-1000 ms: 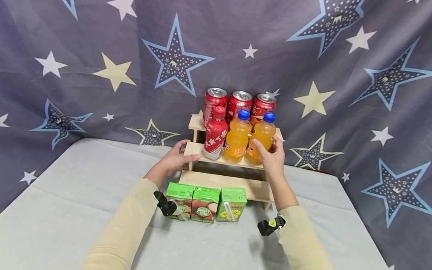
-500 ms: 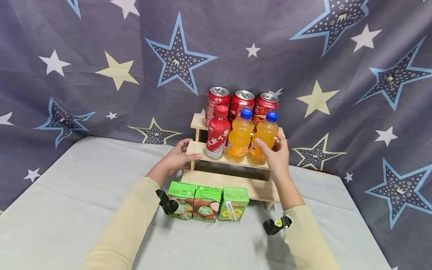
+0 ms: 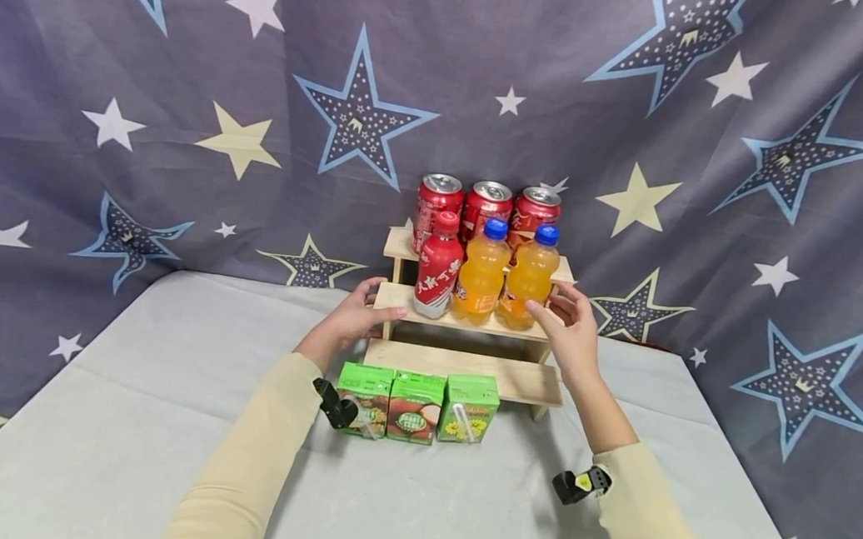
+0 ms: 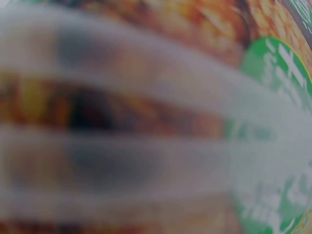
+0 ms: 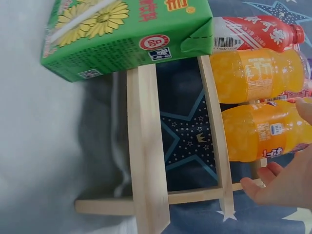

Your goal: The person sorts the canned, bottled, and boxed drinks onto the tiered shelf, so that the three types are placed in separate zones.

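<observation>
A wooden three-step rack point(image 3: 462, 370) carries the drinks. On its middle step stand a red bottle point(image 3: 439, 266) and two orange soda bottles with blue caps, the left one point(image 3: 480, 273) and the right one point(image 3: 530, 278). The left hand point(image 3: 355, 310) grips the left end of that step, thumb along the top and fingers round the side. Beside the right soda bottle is the right hand point(image 3: 569, 325), its thumb and fingers spread apart around the bottle's side and the step's end. In the right wrist view its fingertips point(image 5: 253, 189) lie just off the bottle.
Several red cans point(image 3: 490, 207) line the top step. In front of the bottom step stand three green juice boxes point(image 3: 412, 410) on the pale table point(image 3: 190, 386). One juice box fills the left wrist view, its straw point(image 4: 146, 63) blurred. A star-patterned curtain point(image 3: 449, 20) hangs behind.
The right hand has let go of the right soda bottle and drawn back to the right and slightly down. The left hand keeps its hold on the step. The view has shifted slightly.
</observation>
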A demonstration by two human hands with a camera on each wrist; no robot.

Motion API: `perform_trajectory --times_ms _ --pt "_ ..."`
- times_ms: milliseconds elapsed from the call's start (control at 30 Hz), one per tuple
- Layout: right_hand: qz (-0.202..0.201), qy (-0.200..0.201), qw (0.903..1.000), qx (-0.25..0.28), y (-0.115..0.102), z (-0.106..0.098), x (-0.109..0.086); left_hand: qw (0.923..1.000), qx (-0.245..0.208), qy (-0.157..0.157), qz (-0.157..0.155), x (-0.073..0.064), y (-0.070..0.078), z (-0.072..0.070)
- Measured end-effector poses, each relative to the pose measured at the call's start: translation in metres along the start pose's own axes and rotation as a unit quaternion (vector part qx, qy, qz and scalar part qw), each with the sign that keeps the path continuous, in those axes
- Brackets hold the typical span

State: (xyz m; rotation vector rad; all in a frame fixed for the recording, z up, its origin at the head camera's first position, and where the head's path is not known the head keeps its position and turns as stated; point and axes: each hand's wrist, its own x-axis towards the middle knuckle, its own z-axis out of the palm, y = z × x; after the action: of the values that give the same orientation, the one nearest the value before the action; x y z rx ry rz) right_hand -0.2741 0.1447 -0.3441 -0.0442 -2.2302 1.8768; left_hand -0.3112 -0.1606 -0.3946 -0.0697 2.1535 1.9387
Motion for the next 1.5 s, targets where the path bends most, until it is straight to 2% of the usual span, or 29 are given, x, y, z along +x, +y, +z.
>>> perform_trajectory --times_ms 267,467,733,867,1033,1267,1500 --pt "-0.011 -0.013 0.9998 -0.011 0.003 -0.011 -0.016 1.0000 0.003 0.003 0.001 0.001 -0.001 0.000" --pt "-0.016 -0.043 0.9984 -0.035 0.006 -0.017 -0.033 1.0000 0.001 0.003 -0.003 0.003 -0.002 -0.001" --pt "-0.006 -0.090 0.9951 -0.040 0.014 -0.021 -0.052 1.0000 -0.003 0.002 -0.004 0.004 -0.002 -0.001" --pt "-0.015 -0.106 0.9932 -0.045 0.019 -0.021 -0.060 1.0000 -0.001 0.002 -0.006 0.002 -0.001 -0.001" --pt "-0.036 -0.138 0.9887 -0.046 0.029 -0.019 -0.071 1.0000 -0.001 0.001 -0.007 0.002 0.000 -0.001" --pt "-0.045 -0.207 0.9762 -0.045 0.049 -0.013 -0.080 1.0000 0.002 0.001 -0.006 0.002 -0.001 0.000" --pt "-0.042 -0.223 0.9727 -0.047 0.061 -0.005 -0.081 1.0000 0.002 0.002 -0.005 0.002 -0.001 -0.001"
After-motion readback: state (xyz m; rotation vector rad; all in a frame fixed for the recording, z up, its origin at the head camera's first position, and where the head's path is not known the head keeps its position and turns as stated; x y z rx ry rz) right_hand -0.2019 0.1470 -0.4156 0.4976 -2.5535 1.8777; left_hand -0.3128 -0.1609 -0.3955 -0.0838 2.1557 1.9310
